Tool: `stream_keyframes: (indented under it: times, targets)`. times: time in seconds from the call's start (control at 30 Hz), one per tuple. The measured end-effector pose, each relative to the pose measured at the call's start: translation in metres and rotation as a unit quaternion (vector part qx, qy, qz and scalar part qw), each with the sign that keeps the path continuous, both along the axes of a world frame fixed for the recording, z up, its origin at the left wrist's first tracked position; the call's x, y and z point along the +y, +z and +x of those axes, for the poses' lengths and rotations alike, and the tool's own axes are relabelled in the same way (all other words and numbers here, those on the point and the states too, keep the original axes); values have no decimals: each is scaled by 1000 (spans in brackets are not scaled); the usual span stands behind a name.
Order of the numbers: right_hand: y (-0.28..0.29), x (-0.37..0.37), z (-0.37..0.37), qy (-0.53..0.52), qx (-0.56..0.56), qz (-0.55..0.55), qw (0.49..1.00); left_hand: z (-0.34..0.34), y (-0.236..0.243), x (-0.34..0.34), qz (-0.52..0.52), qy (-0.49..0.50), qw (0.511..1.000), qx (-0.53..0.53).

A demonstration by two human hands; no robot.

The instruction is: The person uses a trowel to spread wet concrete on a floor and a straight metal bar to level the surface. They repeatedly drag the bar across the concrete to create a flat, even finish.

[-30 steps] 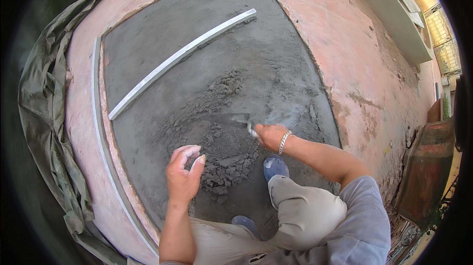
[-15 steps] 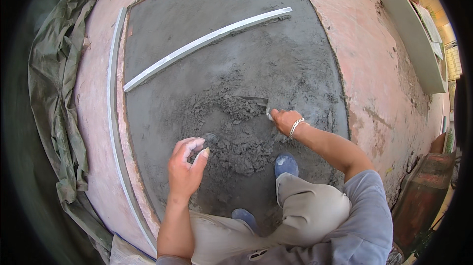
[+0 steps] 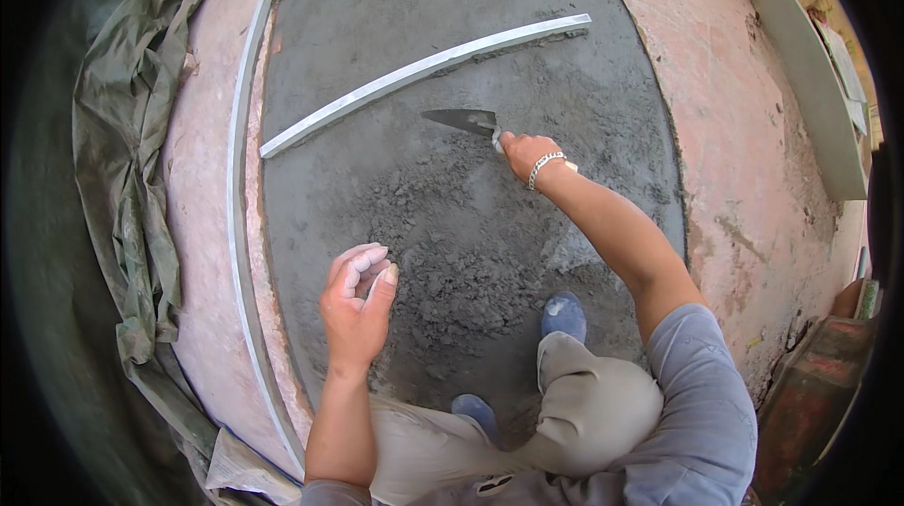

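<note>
My right hand [image 3: 529,156] grips the handle of a pointed trowel [image 3: 463,119], its flat blade reaching leftward over the grey mortar, a little below the metal straightedge. Whether the blade touches the surface, I cannot tell. My left hand [image 3: 360,291] hovers bent above the mortar bed, thumb and curled fingers apart with nothing between them; pale dust coats the fingertips. Rough, crumbly mortar [image 3: 461,285] lies heaped between my hands and my feet, while the mortar bed [image 3: 377,26] is smoother farther off. Across that smoother part rests a long metal straightedge [image 3: 424,65], slanting up to the right.
Along the left side runs a second long metal bar [image 3: 235,195] by the mortar's edge. Beyond it a dark crumpled tarp [image 3: 127,195] hangs. My blue shoes [image 3: 564,317] stand in the mortar. Pinkish floor [image 3: 725,158] borders the right, with a reddish worn object [image 3: 819,398] there.
My right hand has carried the trowel away from the heap, up and leftward toward the straightedge. Mortar that stood in clumps by the blade is spread lower. My left hand has hardly moved.
</note>
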State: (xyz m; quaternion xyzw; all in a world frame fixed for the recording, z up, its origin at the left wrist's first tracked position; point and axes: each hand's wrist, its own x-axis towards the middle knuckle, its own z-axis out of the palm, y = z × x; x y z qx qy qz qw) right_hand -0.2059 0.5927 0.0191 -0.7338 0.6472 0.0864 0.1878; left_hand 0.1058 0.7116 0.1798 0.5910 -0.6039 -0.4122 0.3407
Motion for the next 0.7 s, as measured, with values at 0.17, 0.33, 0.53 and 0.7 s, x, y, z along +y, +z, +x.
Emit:
stream_keyframes:
  times: [0.17, 0.33, 0.53, 0.7]
  targets:
    - [-15, 42, 43, 108, -36, 39, 993, 8, 0, 4, 2, 2, 1000, -11]
    - [-2, 129, 63, 217, -87, 125, 964, 13, 0, 3, -10, 2, 1000, -16]
    - [26, 149, 51, 280, -114, 120, 946, 11, 1, 2, 3, 2, 1000, -6]
    - [25, 83, 5, 16, -87, 72, 994, 11, 0, 2, 13, -7, 1000, -13]
